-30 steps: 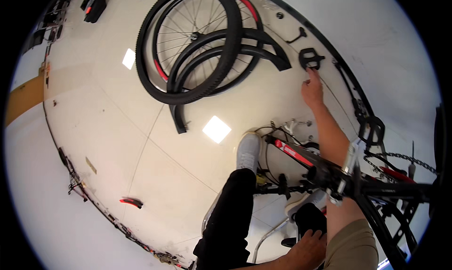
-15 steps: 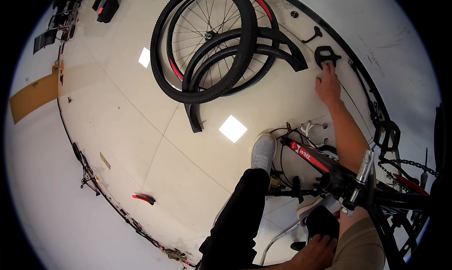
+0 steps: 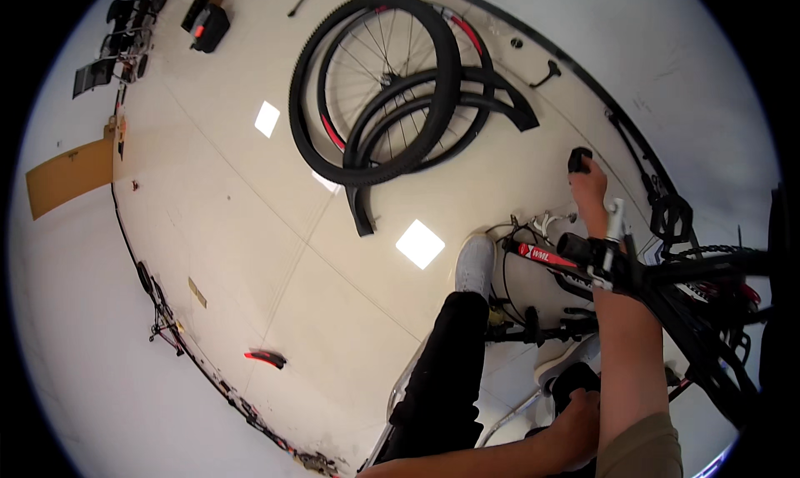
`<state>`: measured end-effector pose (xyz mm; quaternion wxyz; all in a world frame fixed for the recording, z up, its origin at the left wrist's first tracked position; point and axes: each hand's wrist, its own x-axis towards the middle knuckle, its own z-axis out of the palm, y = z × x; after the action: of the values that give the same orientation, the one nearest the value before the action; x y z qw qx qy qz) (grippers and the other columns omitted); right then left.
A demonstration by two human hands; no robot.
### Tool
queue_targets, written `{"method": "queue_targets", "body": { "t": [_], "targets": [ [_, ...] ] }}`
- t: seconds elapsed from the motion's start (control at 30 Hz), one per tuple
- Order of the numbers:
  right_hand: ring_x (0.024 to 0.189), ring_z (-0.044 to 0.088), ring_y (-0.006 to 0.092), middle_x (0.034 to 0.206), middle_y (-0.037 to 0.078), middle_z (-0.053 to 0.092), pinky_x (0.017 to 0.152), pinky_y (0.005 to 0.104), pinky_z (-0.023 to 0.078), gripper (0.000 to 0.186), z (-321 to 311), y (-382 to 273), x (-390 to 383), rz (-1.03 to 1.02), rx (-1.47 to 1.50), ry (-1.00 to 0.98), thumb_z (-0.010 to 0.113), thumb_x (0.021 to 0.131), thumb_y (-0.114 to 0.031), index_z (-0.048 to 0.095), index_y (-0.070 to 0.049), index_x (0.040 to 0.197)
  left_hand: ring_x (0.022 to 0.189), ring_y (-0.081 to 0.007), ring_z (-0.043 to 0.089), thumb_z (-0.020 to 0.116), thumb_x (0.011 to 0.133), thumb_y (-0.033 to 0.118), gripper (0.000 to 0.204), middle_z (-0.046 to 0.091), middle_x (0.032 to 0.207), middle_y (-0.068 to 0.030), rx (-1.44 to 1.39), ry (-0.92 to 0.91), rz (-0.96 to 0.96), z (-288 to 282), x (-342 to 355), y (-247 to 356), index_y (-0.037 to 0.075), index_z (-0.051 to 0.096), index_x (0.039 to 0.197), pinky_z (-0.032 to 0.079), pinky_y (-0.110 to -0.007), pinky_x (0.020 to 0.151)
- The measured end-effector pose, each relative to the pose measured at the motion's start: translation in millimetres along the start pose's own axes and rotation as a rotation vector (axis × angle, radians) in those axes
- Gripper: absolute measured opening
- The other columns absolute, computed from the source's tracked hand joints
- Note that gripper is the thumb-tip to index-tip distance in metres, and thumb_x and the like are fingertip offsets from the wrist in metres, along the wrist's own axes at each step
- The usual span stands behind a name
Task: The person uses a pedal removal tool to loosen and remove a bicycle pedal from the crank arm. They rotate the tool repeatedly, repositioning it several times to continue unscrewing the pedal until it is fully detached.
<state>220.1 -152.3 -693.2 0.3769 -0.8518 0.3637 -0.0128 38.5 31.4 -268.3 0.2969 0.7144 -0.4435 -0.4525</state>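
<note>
My right arm stretches forward past the bicycle frame. My right hand is closed round a black pedal, lifted off the floor, with part of it hidden by the fingers. Close to my body, my left hand is curled by my knee, beside my right forearm. What its fingers close on, if anything, is hidden. Below my right arm lies the bicycle frame with its red down tube, stem and cables. A silver brake caliper sits near the tube.
Ahead, a loose tyre, a spoked wheel and black mudguards lie overlapping. A small black part is at the wall's foot. Left are a red-black piece, cardboard and a toolbox. Another pedal is to the right.
My right hand has picked the pedal up from the floor and drawn it back toward me. My left hand has shifted slightly forward by the knee. The view has turned a little.
</note>
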Motion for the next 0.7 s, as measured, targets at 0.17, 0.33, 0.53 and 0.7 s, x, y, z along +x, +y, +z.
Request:
{"method": "queue_targets", "body": {
  "t": [0.17, 0.33, 0.53, 0.7],
  "targets": [
    [0.070, 0.068, 0.0208, 0.083, 0.009, 0.067, 0.063, 0.0333, 0.056, 0.046, -61, -79, -73, 0.022, 0.342, -0.219, 0.073, 0.085, -0.020, 0.061, -0.005, 0.127, 0.091, -0.0317, 0.063, 0.064, 0.080, 0.036, 0.032, 0.068, 0.092, -0.0160, -0.027, -0.306, -0.024, -34, -9, -21, 0.006, 0.071, 0.090, 0.046, -0.046, 0.077],
    [0.060, 0.051, 0.0056, 0.070, -0.003, 0.050, 0.048, 0.0253, 0.043, 0.037, -165, -118, -186, 0.238, 0.738, -0.324, 0.060, 0.086, -0.010, 0.059, -0.006, 0.123, 0.080, -0.0348, 0.069, 0.067, 0.078, 0.045, 0.045, 0.070, 0.082, -0.0203, -0.160, -0.204, -0.029, -58, -30, -38, 0.000, 0.071, 0.085, 0.053, -0.043, 0.073],
    [0.070, 0.061, 0.0177, 0.089, 0.006, 0.062, 0.060, 0.0343, 0.051, 0.024, -271, -107, -335, 0.262, 0.793, -0.027, 0.067, 0.087, -0.018, 0.063, -0.001, 0.104, 0.077, -0.0311, 0.070, 0.071, 0.077, 0.036, 0.039, 0.072, 0.081, -0.0178, -0.480, 0.130, 0.003, 1, -28, -50, -0.001, 0.073, 0.088, 0.055, -0.040, 0.074],
    [0.073, 0.061, 0.0208, 0.085, 0.006, 0.063, 0.058, 0.0377, 0.051, 0.027, -281, -97, -446, 0.519, 0.736, 0.030, 0.066, 0.088, -0.024, 0.062, -0.005, 0.108, 0.085, -0.0307, 0.070, 0.074, 0.080, 0.029, 0.035, 0.072, 0.091, -0.0189, -0.340, 0.460, -0.093, 73, -59, -71, -0.002, 0.072, 0.096, 0.054, -0.038, 0.078]
  ]
}}
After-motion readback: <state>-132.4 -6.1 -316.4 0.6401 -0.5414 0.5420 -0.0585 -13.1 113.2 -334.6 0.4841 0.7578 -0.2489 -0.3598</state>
